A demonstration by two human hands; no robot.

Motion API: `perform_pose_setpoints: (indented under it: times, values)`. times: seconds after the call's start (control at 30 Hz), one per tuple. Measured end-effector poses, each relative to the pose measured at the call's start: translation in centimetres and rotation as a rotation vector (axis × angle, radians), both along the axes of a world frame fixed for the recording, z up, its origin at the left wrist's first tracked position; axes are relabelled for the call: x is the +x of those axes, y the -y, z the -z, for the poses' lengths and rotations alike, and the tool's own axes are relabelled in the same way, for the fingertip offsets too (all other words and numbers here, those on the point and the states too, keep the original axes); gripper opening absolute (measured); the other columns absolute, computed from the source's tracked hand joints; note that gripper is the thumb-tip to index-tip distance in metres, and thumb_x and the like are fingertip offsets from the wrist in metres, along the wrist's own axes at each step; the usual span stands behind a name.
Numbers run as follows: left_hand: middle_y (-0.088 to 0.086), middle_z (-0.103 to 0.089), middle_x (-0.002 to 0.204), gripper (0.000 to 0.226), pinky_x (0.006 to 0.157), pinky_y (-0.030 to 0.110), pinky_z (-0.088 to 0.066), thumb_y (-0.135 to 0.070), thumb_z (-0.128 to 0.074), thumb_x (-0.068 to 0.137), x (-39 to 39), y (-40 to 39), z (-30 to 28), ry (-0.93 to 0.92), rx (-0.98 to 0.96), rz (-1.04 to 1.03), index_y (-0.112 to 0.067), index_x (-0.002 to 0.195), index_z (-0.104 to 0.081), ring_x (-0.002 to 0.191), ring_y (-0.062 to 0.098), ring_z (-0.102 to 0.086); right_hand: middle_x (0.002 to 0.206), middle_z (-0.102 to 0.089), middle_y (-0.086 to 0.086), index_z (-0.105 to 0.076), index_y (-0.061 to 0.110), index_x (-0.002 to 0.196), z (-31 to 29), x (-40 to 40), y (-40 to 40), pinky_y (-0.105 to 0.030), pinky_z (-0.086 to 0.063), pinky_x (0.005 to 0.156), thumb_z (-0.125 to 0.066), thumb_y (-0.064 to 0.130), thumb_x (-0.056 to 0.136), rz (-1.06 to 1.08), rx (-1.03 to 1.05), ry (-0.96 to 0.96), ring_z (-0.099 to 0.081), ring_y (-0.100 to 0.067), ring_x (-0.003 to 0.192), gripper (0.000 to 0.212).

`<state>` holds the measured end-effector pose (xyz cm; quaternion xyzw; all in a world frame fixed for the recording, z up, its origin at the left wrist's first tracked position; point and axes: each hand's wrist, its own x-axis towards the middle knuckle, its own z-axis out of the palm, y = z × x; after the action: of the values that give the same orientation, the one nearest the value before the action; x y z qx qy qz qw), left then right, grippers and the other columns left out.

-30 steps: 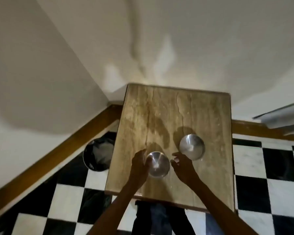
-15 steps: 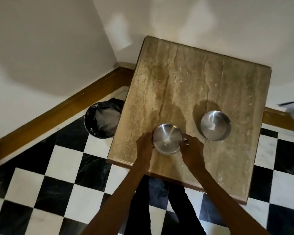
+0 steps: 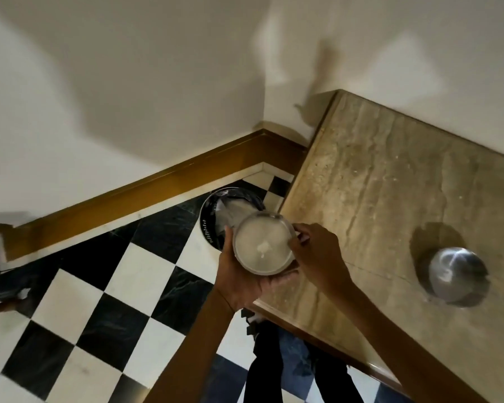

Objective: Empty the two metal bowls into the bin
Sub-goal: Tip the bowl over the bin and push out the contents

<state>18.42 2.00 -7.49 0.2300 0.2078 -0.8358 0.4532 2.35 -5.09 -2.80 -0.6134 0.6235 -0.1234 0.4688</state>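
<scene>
You hold the first bowl (image 3: 263,246), unemptied, gripped between left hand (image 3: 239,279) and right hand (image 3: 317,254) above the bin (image 3: 208,216); second bowl (image 3: 456,276) waits on worktop (image 3: 376,184).

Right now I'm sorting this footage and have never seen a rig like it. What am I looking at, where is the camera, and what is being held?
No machine here: a person works with bare hands, and a wide-angle camera on their head looks down. Both hands hold one metal bowl with a small white bit inside, above the floor at the table's edge. The left hand cups it from below; the right hand grips its rim. Just beyond it, a round black bin stands on the chequered floor by the stone-topped table. A second metal bowl rests on that table, untouched.
</scene>
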Motion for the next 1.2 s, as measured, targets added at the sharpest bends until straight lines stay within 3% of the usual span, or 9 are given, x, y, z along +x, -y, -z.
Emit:
perform_pose_setpoints:
  times: [0.17, 0.27, 0.43, 0.57, 0.67, 0.77, 0.87, 0.97, 1.2]
  values:
    - [0.021, -0.044, 0.156, 0.095, 0.109, 0.067, -0.038, -0.076, -0.061, 0.078, 5.0, 2.2, 2.8, 0.074, 0.021, -0.07, -0.02, 0.152, -0.043, 0.137, 0.049, -0.045, 0.089, -0.064, -0.007, -0.072, 0.007, 0.105, 3.4, 5.4, 2.9, -0.006, -0.047, 0.054, -0.061, 0.017, 0.089, -0.155, -0.067, -0.013, -0.058, -0.001, 0.073, 0.022]
    - [0.022, -0.048, 0.153, 0.089, 0.097, 0.064, -0.052, -0.073, -0.061, 0.077, 7.4, 3.5, 5.0, 0.13, 0.087, -0.073, -0.023, 0.149, -0.045, 0.128, 0.05, -0.054, 0.101, -0.067, -0.01, -0.068, 0.009, 0.116, 6.5, 8.0, 4.3, -0.007, -0.046, 0.057, -0.06, 0.016, 0.092, -0.167, -0.004, -0.026, -0.062, -0.007, 0.083, 0.026]
    - [0.019, -0.07, 0.127, 0.057, 0.109, 0.059, -0.043, -0.059, -0.064, 0.08, 8.9, 4.9, 6.8, 0.44, 0.158, -0.07, -0.021, 0.122, -0.072, 0.124, 0.041, -0.058, 0.127, -0.066, -0.009, -0.056, 0.011, 0.134, 8.1, 8.3, 5.2, -0.002, -0.048, 0.071, -0.05, 0.013, 0.099, -0.146, 0.049, 0.053, -0.062, -0.011, 0.113, 0.036]
    - [0.016, -0.073, 0.118, 0.05, 0.093, 0.042, -0.057, -0.045, -0.075, 0.082, 10.6, 5.5, 11.7, 1.071, 0.063, 0.194, -0.016, 0.122, -0.068, 0.118, 0.041, -0.065, 0.134, -0.063, -0.006, -0.051, 0.019, 0.138, 10.8, 9.6, 5.0, -0.01, -0.052, 0.083, -0.048, 0.024, 0.102, -0.257, -0.003, 0.058, -0.059, -0.008, 0.117, 0.036]
    - [0.002, -0.056, 0.137, 0.096, 0.098, 0.03, -0.053, -0.065, -0.08, 0.064, 10.3, 5.2, 12.3, 1.655, -0.188, 0.488, -0.02, 0.144, -0.05, 0.125, 0.021, -0.056, 0.149, -0.047, -0.005, -0.04, 0.021, 0.146, 9.5, 9.8, 4.3, -0.027, -0.054, 0.101, -0.044, 0.039, 0.102, -0.384, -0.119, 0.037, -0.046, -0.009, 0.133, 0.048]
    - [0.006, -0.033, 0.159, 0.121, 0.113, 0.044, -0.044, -0.075, -0.072, 0.06, 11.0, 5.1, 13.6, 1.975, -0.449, 0.593, -0.016, 0.156, -0.028, 0.142, 0.026, -0.037, 0.163, -0.026, -0.011, -0.025, 0.013, 0.154, 9.6, 10.7, 3.7, -0.037, -0.039, 0.115, -0.039, 0.054, 0.099, -0.593, -0.373, -0.113, -0.025, -0.023, 0.151, 0.07]
    - [0.01, -0.033, 0.158, 0.121, 0.113, 0.052, -0.044, -0.08, -0.069, 0.062, 10.9, 5.3, 13.1, 2.083, -0.627, 0.537, -0.014, 0.155, -0.029, 0.144, 0.029, -0.035, 0.165, -0.018, -0.015, -0.016, 0.008, 0.156, 10.0, 10.5, 3.6, -0.043, -0.024, 0.124, -0.033, 0.064, 0.095, -0.816, -0.484, -0.255, -0.014, -0.03, 0.154, 0.085]
    - [0.01, -0.036, 0.157, 0.122, 0.114, 0.053, -0.042, -0.087, -0.062, 0.064, 10.8, 5.7, 13.0, 2.083, -0.705, 0.518, -0.015, 0.155, -0.028, 0.144, 0.028, -0.035, 0.166, -0.014, -0.016, -0.009, 0.008, 0.156, 10.7, 9.8, 4.1, -0.051, -0.024, 0.123, -0.025, 0.073, 0.093, -1.1, -0.423, -0.406, -0.009, -0.032, 0.154, 0.092]
    - [0.009, -0.032, 0.156, 0.113, 0.113, 0.055, -0.042, -0.087, -0.056, 0.069, 10.6, 6.1, 12.1, 2.121, -0.779, 0.513, -0.017, 0.152, -0.024, 0.142, 0.031, -0.035, 0.166, -0.013, -0.017, -0.01, 0.007, 0.157, 10.2, 9.5, 4.6, -0.051, -0.019, 0.124, -0.024, 0.074, 0.092, -1.213, -0.488, -0.412, -0.007, -0.033, 0.155, 0.094]
